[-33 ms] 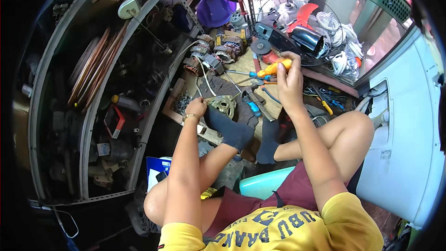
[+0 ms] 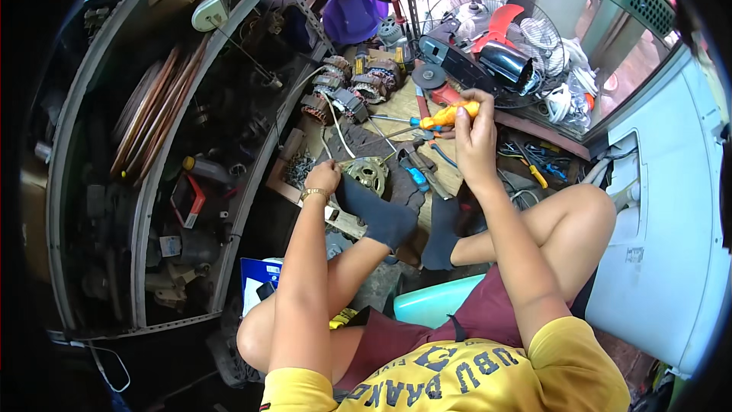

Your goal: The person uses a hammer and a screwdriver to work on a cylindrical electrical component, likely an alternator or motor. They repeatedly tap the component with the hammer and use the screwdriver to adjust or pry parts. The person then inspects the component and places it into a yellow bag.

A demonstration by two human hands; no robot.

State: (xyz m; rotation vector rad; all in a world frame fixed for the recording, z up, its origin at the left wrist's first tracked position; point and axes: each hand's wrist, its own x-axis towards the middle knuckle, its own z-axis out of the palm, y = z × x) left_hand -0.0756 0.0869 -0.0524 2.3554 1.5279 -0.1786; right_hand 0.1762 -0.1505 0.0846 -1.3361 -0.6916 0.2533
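My right hand point(image 2: 478, 137) is closed around the orange-yellow handle of a screwdriver point(image 2: 444, 116), held above the work area. Its thin shaft points left, toward a round metal motor housing point(image 2: 367, 175) on the dark cloth point(image 2: 362, 142). Beside that housing, on its left, my left hand point(image 2: 322, 176) has its fingers pinched together; what they hold is too small to make out. A white cable point(image 2: 336, 126) runs down close to those fingers. My socked feet point(image 2: 381, 214) rest right in front of the housing.
Wound motor cores point(image 2: 371, 80) and an angle grinder point(image 2: 436, 84) lie at the back. A blue-handled tool point(image 2: 416, 177) is near the housing. Fan parts point(image 2: 509, 69) fill the back right, pliers point(image 2: 536, 174) the right side. Metal shelving point(image 2: 145, 206) stands left, a pale blue panel point(image 2: 663, 236) right.
The screwdriver in my right hand has tilted slightly, its handle now a little lower and more level. My left hand stays where it was.
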